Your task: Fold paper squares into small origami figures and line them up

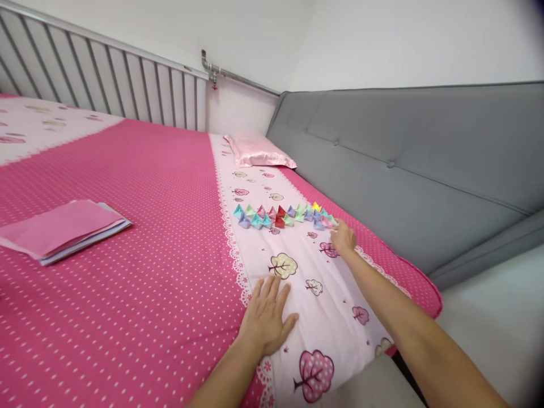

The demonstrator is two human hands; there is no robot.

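Note:
Small folded paper boats (279,217) in many colours stand in two close rows across the white tree-print band of the bedspread. My right hand (344,238) reaches to the right end of these rows. Its fingers are pinched together at a pale paper boat there, mostly hidden by the fingertips. Nearer to me, my left hand (267,317) lies flat on the bedspread, fingers apart and holding nothing. A yellow boat (317,207) stands at the back of the rows, close to the right hand.
On the left, a stack of coloured paper (63,226) lies on the pink dotted bedspread (178,272). A shiny pink pillow (258,151) rests at the far end. The grey padded headboard (391,141) rises along the right. Behind the bed are a white radiator (127,79) and a pipe (242,78).

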